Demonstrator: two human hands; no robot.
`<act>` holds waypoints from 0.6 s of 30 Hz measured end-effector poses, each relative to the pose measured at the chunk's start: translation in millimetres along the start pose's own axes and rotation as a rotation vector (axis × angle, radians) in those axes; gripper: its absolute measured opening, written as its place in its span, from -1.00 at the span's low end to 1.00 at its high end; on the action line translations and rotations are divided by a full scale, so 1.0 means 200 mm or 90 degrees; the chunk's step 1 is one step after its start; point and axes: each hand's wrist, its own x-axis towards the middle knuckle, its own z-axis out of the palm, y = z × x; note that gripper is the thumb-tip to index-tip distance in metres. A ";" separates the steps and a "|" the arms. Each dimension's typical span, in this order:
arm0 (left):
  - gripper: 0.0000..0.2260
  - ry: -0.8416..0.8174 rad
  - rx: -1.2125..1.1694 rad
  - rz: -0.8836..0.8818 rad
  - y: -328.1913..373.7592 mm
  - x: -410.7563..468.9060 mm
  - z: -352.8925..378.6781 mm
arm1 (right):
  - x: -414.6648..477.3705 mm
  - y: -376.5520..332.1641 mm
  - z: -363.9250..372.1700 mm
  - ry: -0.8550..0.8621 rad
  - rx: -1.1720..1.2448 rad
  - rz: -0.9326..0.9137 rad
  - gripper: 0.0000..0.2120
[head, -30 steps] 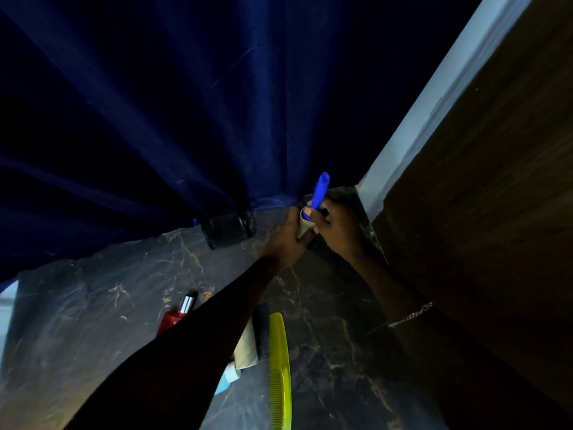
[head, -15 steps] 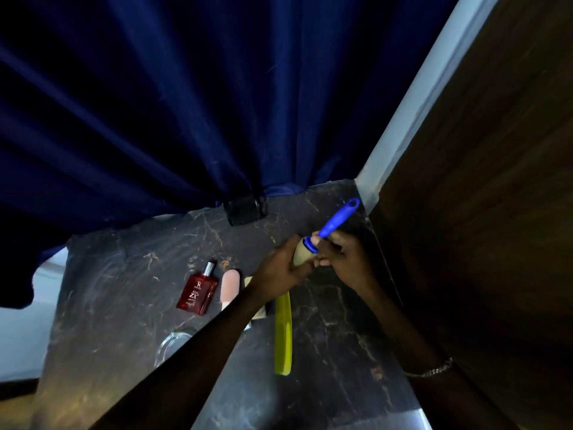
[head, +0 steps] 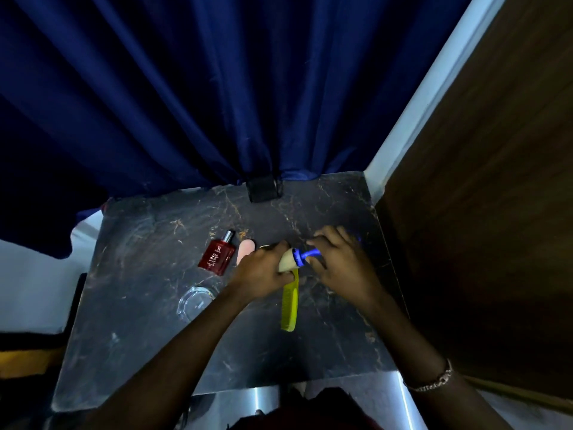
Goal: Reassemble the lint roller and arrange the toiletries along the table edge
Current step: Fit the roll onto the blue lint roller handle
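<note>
Both my hands hold the lint roller over the dark marble table (head: 139,321). My left hand (head: 263,271) grips its cream roll (head: 287,262). My right hand (head: 341,262) closes on the blue handle (head: 305,254), which lies nearly level and points right. A yellow comb (head: 290,305) lies on the table under the roller, running toward me. A red perfume bottle (head: 217,254) lies left of my hands, with a pink oval item (head: 245,251) beside it, partly hidden by my left hand.
A clear glass dish (head: 195,301) sits left of my left forearm. A black clip-like object (head: 263,188) stands at the table's back edge under the blue curtain (head: 217,88). A dark wooden panel (head: 480,212) borders the right side.
My hands have brought the lint roller from the back right corner down toward the table's middle. The blue handle has tipped from upright to nearly level. The view has pulled back.
</note>
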 end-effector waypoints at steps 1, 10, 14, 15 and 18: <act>-0.58 0.004 0.008 0.008 0.00 -0.02 -0.01 | 0.01 -0.02 -0.01 -0.038 -0.036 -0.011 -0.68; -0.45 0.023 0.098 0.007 -0.07 -0.19 -0.08 | 0.11 -0.19 -0.01 -0.280 0.021 -0.030 -0.83; -0.42 0.013 0.104 -0.005 -0.13 -0.27 -0.10 | 0.10 -0.21 -0.02 -0.288 0.091 -0.045 -0.83; -0.43 0.011 0.104 -0.007 -0.15 -0.28 -0.10 | 0.10 -0.21 -0.01 -0.285 0.099 -0.050 -0.84; -0.49 0.016 0.100 -0.019 -0.18 -0.33 -0.11 | 0.10 -0.21 -0.02 -0.270 0.118 -0.043 -0.82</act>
